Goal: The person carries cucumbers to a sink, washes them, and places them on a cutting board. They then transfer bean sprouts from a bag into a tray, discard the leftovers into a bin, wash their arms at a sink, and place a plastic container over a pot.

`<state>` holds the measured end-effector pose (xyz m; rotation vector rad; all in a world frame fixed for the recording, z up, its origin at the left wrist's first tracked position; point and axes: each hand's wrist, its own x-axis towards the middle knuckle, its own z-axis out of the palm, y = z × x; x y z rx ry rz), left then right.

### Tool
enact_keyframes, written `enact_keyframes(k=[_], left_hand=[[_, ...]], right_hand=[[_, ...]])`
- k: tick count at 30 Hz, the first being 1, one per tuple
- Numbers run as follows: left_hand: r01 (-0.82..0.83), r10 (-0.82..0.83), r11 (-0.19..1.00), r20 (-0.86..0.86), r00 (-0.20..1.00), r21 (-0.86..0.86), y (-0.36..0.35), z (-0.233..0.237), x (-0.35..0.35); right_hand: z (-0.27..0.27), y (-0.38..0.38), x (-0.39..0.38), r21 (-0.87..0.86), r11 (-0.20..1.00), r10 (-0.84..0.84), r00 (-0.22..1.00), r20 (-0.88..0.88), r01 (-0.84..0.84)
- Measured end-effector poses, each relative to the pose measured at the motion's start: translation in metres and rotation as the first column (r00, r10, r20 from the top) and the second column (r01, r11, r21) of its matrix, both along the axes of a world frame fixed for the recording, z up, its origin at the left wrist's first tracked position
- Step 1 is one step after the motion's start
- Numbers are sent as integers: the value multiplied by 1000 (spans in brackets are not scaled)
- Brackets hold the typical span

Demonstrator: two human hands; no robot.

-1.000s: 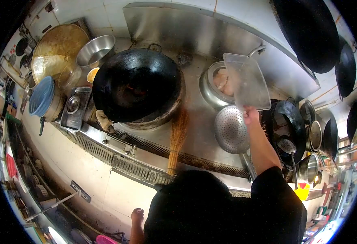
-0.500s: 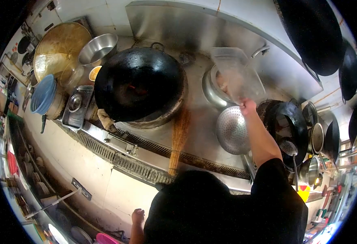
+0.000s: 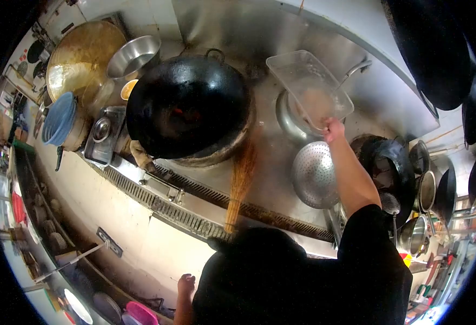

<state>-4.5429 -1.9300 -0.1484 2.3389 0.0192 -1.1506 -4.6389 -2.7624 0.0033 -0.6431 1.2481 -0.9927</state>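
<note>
My right hand grips the near edge of a clear plastic container. The container is tilted above a round metal pot and hides much of its opening. Whatever lies beneath the container shows only as a blurred brownish patch. A perforated metal strainer rests on the steel worktop, just below my right hand and partly behind the forearm. My left hand hangs low beside my body with its fingers curled, and no object shows in it.
A large black wok sits on the burner at centre left. A straw brush lies beside it. Another dark wok holding a ladle stands at right. A faucet projects behind the container. A blue basket is at far left.
My right hand has turned the clear container so that its long side now slants, its far end further left. The left hand stays low, and the whole view has shifted slightly.
</note>
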Motion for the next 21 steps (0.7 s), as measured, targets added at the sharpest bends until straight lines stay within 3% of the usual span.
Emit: enact_keyframes(k=[3, 5, 6, 7, 9, 10, 11, 12, 14, 18, 19, 21], left_hand=[[3, -7, 998, 67, 998, 60, -11, 8, 2], [-37, 35, 999, 85, 996, 23, 8, -19, 2], [-74, 75, 997, 100, 992, -13, 15, -30, 2], [-74, 75, 997, 102, 992, -17, 10, -25, 4], [230, -238, 971, 227, 944, 62, -1, -11, 9], [236, -243, 970, 227, 943, 59, -5, -3, 10], [99, -103, 994, 128, 986, 40, -9, 6, 9], [-40, 39, 999, 26, 999, 36, -11, 11, 10], [5, -6, 999, 29, 1000, 33, -7, 1, 14], [178, -179, 979, -7, 984, 99, -3, -19, 30], [181, -182, 979, -5, 983, 91, 3, -29, 35], [402, -391, 916, 240, 889, 2, 19, -54, 39]], right_hand=[[-12, -16, -20, 26, 995, 93, 990, 108, -96], [-18, -24, -35, 41, 997, -72, 997, 22, 71], [-19, -24, -42, 38, 997, -70, 997, 24, 69], [-22, -22, -50, -60, 998, -9, 998, -60, 5], [-31, -19, -73, -158, 986, 35, 988, -150, -59], [-39, -18, -86, -265, 950, 70, 939, -335, -165], [-49, -15, -98, -343, 895, 76, 856, -512, -285], [-37, 2, -103, -346, 896, 68, 856, -512, -278], [13, 49, -108, -148, 989, -24, 987, -157, 1], [52, 88, -155, -145, 989, -29, 980, -199, 0], [60, 95, -169, -186, 982, -13, 958, -286, -43], [80, 110, -182, -226, 970, -6, 927, -376, -86]])
